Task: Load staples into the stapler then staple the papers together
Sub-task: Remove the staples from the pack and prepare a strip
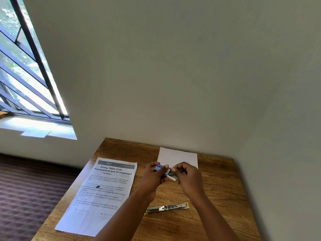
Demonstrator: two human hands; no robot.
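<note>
So I've got the staple box [160, 168] pinched in my left hand [152, 178], right hand [186, 178] pinching at its open tray. Stapler [167, 207] lies open on the table [217, 185] just below my hands, long axis running left-right, nearer my right. Papers [104, 192] sit off left.

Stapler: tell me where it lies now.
In the head view the stapler lies opened flat on the wooden table, right of the printed sheet.
</note>
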